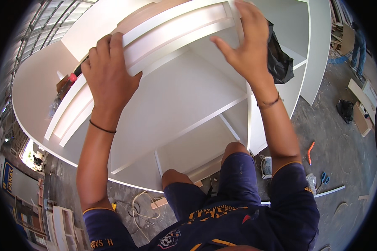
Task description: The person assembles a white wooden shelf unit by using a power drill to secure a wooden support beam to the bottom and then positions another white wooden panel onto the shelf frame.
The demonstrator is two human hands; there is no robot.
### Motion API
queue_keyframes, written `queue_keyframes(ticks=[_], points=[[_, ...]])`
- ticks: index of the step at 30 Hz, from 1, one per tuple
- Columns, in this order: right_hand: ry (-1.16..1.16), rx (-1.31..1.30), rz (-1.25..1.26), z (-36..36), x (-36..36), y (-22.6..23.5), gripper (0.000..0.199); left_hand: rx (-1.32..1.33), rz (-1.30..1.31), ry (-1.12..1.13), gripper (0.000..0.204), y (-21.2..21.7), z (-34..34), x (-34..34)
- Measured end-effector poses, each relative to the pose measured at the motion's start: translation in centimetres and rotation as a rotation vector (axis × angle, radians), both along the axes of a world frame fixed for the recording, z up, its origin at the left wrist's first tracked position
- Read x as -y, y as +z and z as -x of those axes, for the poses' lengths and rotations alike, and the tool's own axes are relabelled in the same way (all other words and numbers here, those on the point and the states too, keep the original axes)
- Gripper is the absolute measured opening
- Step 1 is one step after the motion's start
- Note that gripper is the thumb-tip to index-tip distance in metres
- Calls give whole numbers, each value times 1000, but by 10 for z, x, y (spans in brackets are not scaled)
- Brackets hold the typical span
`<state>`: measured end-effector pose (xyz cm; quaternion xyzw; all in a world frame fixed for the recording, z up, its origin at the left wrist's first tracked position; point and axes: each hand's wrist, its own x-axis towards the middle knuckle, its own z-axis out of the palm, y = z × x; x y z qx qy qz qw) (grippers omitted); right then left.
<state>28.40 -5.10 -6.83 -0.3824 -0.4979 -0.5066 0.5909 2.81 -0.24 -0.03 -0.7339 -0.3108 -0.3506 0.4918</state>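
Note:
A long white framed panel (178, 35) with raised strips along its edges lies across the upper part of a white cabinet (176, 100). My left hand (109, 69) is wrapped over the panel's upper strip, its fingers curled around the edge and the thumb below. At the panel's right end, my right hand (252, 46) is raised with thumb and fingers apart. Whether its fingertips touch the panel I cannot tell, as they reach the top of the view. A black plastic bag (279, 58) hangs just behind my right hand.
Blue-handled scissors (324, 179), an orange strip (310, 152) and a white strip (330, 191) lie on the grey floor at right. A pale cable (135, 205) loops on the floor at lower left. Another person (358, 52) stands at far right, near wood offcuts (362, 119).

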Motion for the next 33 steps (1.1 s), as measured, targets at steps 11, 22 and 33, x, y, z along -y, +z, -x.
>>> queue_keyframes(ticks=[11, 22, 33], points=[[709, -668, 180, -18, -20, -22, 34, -11, -31, -25, 82, -2, 0, -3], [992, -802, 340, -24, -14, -13, 29, 2, -58, -49, 81, -2, 0, -5], [937, -796, 288, -24, -17, -31, 35, 10, 7, 22, 82, -1, -2, 0]])
